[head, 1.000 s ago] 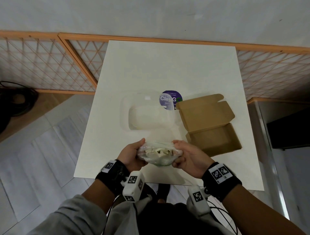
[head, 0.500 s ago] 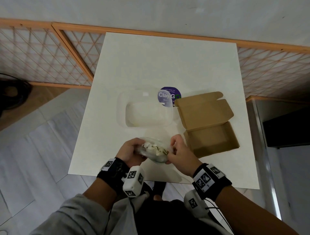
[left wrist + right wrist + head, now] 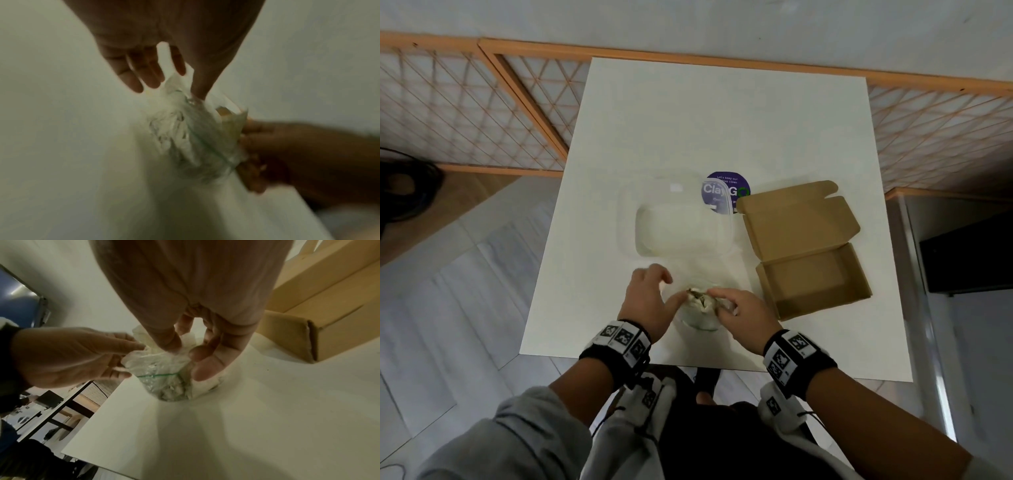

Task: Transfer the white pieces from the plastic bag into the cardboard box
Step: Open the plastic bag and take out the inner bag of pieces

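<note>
A small clear plastic bag (image 3: 700, 317) with a green zip line stands near the front edge of the white table (image 3: 722, 120). It holds several white pieces (image 3: 170, 388). My left hand (image 3: 671, 291) pinches the left side of the bag's mouth between thumb and forefinger, seen close in the left wrist view (image 3: 190, 84). My right hand (image 3: 719, 301) pinches the right side of the mouth, and its thumb and fingers (image 3: 183, 348) are curled over the rim. To the right of the bag the open cardboard box (image 3: 815, 284) lies with its lid (image 3: 798, 219) folded back.
A clear plastic container (image 3: 678, 219) sits just beyond the bag, partly covering a round purple sticker (image 3: 726, 188). An orange lattice railing (image 3: 465, 113) runs behind and to both sides of the table. The table's front edge is close under my wrists.
The bag was held sideways between both hands above the table edge. It now stands further in on the table, and both hands have shifted up to its mouth.
</note>
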The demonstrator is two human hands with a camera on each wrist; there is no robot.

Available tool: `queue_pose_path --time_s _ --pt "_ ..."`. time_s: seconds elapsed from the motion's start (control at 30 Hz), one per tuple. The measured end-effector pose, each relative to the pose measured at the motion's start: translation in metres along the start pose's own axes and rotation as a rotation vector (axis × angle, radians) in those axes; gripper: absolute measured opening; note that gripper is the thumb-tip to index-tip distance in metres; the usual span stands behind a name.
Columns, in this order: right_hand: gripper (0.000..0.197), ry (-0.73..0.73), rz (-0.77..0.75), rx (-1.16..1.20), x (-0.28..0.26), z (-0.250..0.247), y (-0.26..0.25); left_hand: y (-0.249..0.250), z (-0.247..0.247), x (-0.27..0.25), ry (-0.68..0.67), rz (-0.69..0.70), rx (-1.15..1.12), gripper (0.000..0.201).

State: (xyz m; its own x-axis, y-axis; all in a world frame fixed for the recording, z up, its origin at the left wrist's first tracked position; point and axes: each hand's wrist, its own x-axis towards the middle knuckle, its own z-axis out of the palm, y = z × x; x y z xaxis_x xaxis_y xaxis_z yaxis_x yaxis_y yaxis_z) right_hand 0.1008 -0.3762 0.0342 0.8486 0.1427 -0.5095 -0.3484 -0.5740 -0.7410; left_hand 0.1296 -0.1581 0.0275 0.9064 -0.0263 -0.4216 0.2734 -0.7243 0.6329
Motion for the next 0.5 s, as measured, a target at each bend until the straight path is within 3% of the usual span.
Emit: queue_pose_path --time_s 0.07,0.1,0.27,0.5 --pt "0.041 0.013 -0.010 -0.051 0.001 -0.002 0.000 0.003 -0.002 -0.002 -0.035 0.189 0.161 0.015" --pt "0.043 0.012 -0.004 -0.089 0.002 -0.001 0.002 0.003 -0.002 -0.002 -0.073 0.221 0.248 0.015" --pt "0.057 -0.075 0.054 -0.303 0.013 0.004 0.015 0.004 0.002 -0.002 -0.163 0.149 0.463 0.037" --pt "0.062 -0.091 0.127 -0.388 0.028 0.004 0.019 0.006 0.007 0.001 -0.232 0.018 0.425 0.044"
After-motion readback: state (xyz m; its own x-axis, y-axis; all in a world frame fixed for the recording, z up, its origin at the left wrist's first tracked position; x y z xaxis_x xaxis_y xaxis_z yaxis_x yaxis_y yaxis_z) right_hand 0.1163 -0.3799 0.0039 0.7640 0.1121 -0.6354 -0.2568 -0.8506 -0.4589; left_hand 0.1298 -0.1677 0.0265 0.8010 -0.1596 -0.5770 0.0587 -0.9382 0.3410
